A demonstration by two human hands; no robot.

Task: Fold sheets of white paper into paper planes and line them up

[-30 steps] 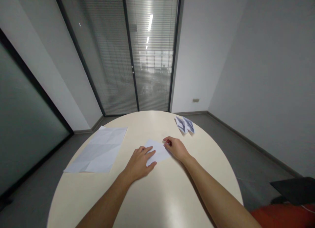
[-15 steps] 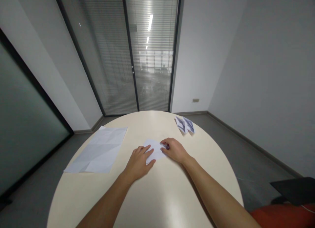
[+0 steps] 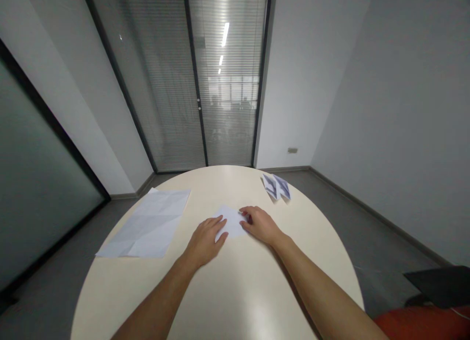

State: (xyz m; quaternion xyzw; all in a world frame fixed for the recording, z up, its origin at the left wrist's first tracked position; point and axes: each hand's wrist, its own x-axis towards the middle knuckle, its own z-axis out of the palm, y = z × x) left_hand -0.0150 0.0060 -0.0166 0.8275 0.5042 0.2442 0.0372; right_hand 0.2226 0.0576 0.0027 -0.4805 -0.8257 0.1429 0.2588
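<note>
A small white piece of paper [image 3: 232, 222] lies on the round table between my two hands. My left hand [image 3: 207, 237] rests flat along its left edge, fingers stretched out and thumb apart. At the right end of the paper is my right hand [image 3: 259, 223], its fingers curled in and its thumb close to them around the paper's edge. The part of the paper under the right palm is hidden.
A large creased white sheet [image 3: 152, 225] lies on the left of the cream table [image 3: 220, 291]. Two folded pieces of printed paper [image 3: 276, 186] stand near the far right edge. A black and red object [image 3: 436, 301] sits beyond the table at lower right.
My left hand has slid slightly left, so more of the small paper shows. My right hand stays at the paper's right end.
</note>
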